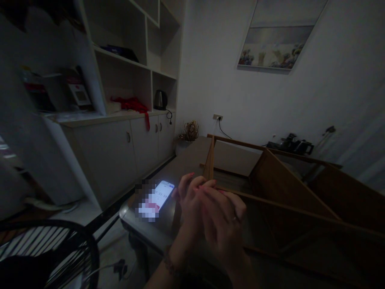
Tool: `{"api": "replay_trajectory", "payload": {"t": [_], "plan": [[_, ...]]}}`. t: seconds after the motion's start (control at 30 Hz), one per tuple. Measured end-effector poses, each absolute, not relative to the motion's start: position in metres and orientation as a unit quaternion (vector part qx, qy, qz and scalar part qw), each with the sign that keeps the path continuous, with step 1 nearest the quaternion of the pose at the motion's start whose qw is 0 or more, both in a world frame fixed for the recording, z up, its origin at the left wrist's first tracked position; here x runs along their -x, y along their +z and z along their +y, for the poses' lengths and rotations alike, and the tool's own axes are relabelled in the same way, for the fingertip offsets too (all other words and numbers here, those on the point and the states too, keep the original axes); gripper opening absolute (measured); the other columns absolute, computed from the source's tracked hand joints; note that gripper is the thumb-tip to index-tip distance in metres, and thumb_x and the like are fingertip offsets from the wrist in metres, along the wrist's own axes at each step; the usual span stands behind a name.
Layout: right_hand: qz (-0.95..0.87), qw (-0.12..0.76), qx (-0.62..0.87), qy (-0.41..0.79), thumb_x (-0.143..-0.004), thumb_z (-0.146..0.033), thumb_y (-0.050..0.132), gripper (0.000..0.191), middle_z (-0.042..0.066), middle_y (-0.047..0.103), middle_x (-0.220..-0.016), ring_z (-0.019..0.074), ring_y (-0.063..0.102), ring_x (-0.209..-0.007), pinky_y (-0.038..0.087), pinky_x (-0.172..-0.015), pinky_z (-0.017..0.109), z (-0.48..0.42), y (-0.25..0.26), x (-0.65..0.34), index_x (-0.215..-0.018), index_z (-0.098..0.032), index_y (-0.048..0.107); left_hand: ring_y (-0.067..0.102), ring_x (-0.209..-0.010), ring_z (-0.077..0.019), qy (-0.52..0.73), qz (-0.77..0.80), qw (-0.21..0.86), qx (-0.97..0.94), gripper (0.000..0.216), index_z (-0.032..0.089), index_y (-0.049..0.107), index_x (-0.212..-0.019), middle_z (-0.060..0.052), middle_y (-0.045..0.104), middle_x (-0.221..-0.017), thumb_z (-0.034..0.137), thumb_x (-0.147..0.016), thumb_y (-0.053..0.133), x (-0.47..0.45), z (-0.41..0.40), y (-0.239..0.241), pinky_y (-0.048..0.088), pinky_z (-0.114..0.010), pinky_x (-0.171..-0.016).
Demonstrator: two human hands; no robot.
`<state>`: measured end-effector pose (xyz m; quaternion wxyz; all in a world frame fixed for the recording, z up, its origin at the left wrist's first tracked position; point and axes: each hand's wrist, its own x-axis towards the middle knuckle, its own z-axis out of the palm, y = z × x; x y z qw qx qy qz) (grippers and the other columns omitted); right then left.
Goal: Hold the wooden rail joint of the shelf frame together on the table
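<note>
the wooden frame [275, 172] seems already joined; what is left cannot be judged. fingers of left hand [192, 198] and right hand [222, 214] are curled together; whether anything is held cannot be told.

Left hand [191, 202] and right hand [224, 214] together near a bright phone [164, 193].

At seven o'clock the phone [164, 192] has a smooth, glossy glass-like face. The table [185, 162] beneath it looks smooth with a dull sheen. Between three and four, the shelf frame [296, 184] is brown wood, mostly matt. At nine, the cupboard doors [108, 150] are smooth and matt; at ten lies rumpled red cloth [132, 105]. Toward eleven, the kettle [160, 99] shows shiny metal.
</note>
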<state>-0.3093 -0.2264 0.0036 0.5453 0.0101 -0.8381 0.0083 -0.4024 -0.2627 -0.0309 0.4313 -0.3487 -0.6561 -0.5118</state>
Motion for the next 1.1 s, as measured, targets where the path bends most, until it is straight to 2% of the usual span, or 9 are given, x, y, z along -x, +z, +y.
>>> {"api": "replay_trajectory", "payload": {"t": [0.13,0.27,0.37,0.47,0.6,0.73,0.83,0.97,1.1], "plan": [[-0.852,0.522,0.002,-0.034,-0.106,-0.028,0.041,0.03,0.005,0.06,-0.101,0.0206,0.051,-0.093,0.038,-0.085,0.036,-0.226,0.009,0.307,-0.119,-0.03,0.069,0.05,-0.114,-0.0255,-0.506,-0.647,0.448,0.352,0.018,0.032,0.067,-0.102,-0.002,0.067,-0.094,0.031,-0.099,0.05,0.404,-0.263,-0.028,0.039,-0.041,-0.096],[-0.866,0.5,0.001,0.007,-0.108,-0.031,0.036,0.035,0.002,0.055,-0.081,0.0199,0.043,-0.078,0.034,-0.078,0.035,-0.228,0.01,0.302,-0.106,-0.026,0.07,0.05,-0.113,-0.0233,-0.517,-0.635,0.462,0.34,0.017,0.031,0.07,-0.098,-0.001,0.067,-0.091,0.033,-0.099,0.053,0.403,-0.261,-0.025,0.035,-0.038,-0.099],[-0.88,0.47,-0.007,0.066,-0.107,-0.036,0.04,0.032,0.002,0.059,-0.083,0.0202,0.044,-0.079,0.033,-0.078,0.035,-0.229,0.009,0.299,-0.101,-0.025,0.07,0.05,-0.114,-0.0219,-0.52,-0.63,0.465,0.341,0.016,0.031,0.07,-0.098,0.0,0.067,-0.089,0.031,-0.099,0.054,0.403,-0.259,-0.025,0.033,-0.037,-0.101],[-0.869,0.489,0.007,0.082,-0.105,-0.04,0.046,0.028,0.001,0.06,-0.082,0.0204,0.046,-0.08,0.031,-0.078,0.036,-0.229,0.006,0.298,-0.098,-0.028,0.071,0.05,-0.114,-0.0219,-0.524,-0.625,0.465,0.343,0.014,0.029,0.07,-0.098,0.0,0.067,-0.09,0.03,-0.098,0.056,0.403,-0.259,-0.026,0.035,-0.037,-0.098],[-0.858,0.502,0.028,0.111,-0.103,-0.035,0.053,0.022,0.001,0.057,-0.079,0.0201,0.046,-0.08,0.031,-0.077,0.035,-0.23,0.002,0.3,-0.092,-0.028,0.071,0.049,-0.114,-0.022,-0.52,-0.636,0.448,0.353,0.013,0.029,0.07,-0.099,-0.001,0.068,-0.092,0.03,-0.098,0.056,0.402,-0.262,-0.026,0.034,-0.038,-0.098],[-0.852,0.511,0.025,0.11,-0.1,-0.025,0.056,0.014,0.0,0.06,-0.084,0.019,0.049,-0.082,0.034,-0.078,0.034,-0.231,-0.002,0.303,-0.108,-0.025,0.067,0.05,-0.116,-0.0213,-0.523,-0.635,0.446,0.353,0.012,0.028,0.07,-0.1,0.0,0.068,-0.093,0.026,-0.097,0.058,0.402,-0.263,-0.025,0.035,-0.037,-0.097],[-0.839,0.527,0.022,0.131,-0.098,-0.023,0.057,0.026,0.002,0.065,-0.099,0.0182,0.054,-0.091,0.039,-0.082,0.033,-0.228,-0.005,0.302,-0.124,-0.019,0.058,0.05,-0.117,-0.0217,-0.525,-0.635,0.442,0.355,0.014,0.028,0.07,-0.102,0.0,0.069,-0.094,0.025,-0.096,0.058,0.402,-0.264,-0.026,0.034,-0.037,-0.097],[-0.829,0.537,0.008,0.155,-0.097,-0.019,0.058,0.016,0.001,0.067,-0.101,0.0169,0.055,-0.096,0.042,-0.085,0.03,-0.221,-0.01,0.295,-0.113,-0.02,0.06,0.05,-0.116,-0.0219,-0.513,-0.646,0.44,0.354,0.014,0.028,0.071,-0.103,-0.001,0.069,-0.092,0.023,-0.096,0.06,0.402,-0.263,-0.026,0.033,-0.036,-0.097],[-0.832,0.542,-0.004,0.121,-0.102,-0.018,0.051,0.017,0.001,0.065,-0.102,0.0166,0.055,-0.096,0.039,-0.089,0.032,-0.216,-0.007,0.292,-0.11,-0.023,0.065,0.05,-0.116,-0.0214,-0.516,-0.641,0.449,0.349,0.013,0.028,0.07,-0.102,0.0,0.068,-0.092,0.023,-0.095,0.061,0.402,-0.262,-0.027,0.032,-0.036,-0.1]]}}
